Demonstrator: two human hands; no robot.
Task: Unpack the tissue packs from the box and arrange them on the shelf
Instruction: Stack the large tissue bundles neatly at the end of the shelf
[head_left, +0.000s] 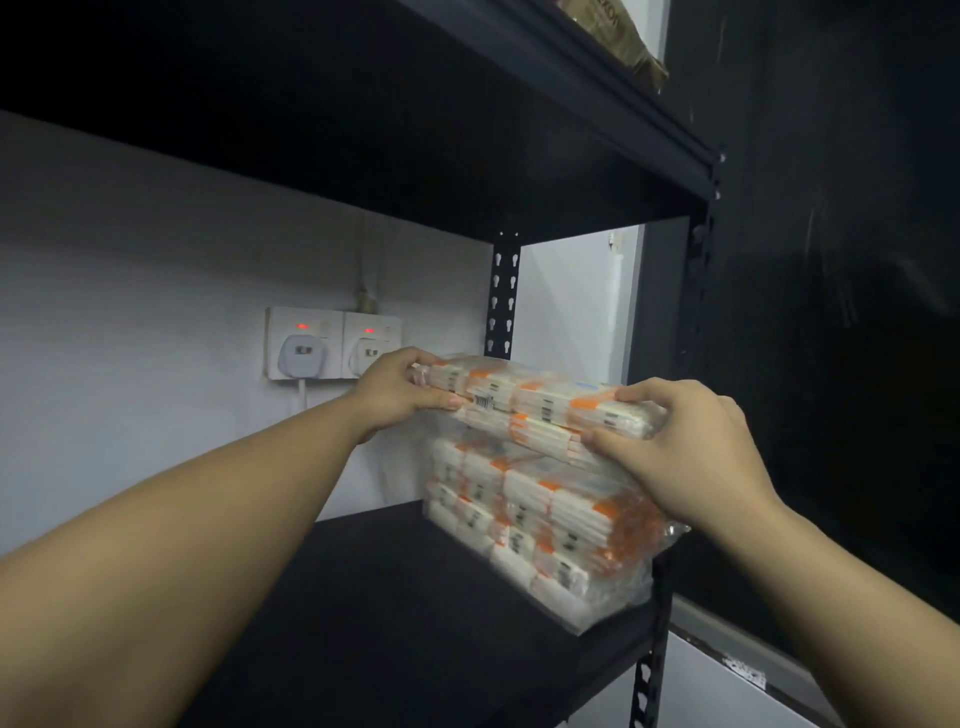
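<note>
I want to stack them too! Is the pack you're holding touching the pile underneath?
Touching. The head view shows the top pack resting on the pile, no gap between them.

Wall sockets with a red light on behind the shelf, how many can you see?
2. The left white wall socket and the right white wall socket sit side by side on the grey wall, each with a plug. The left hand covers part of the right one; others could be hidden.
</note>
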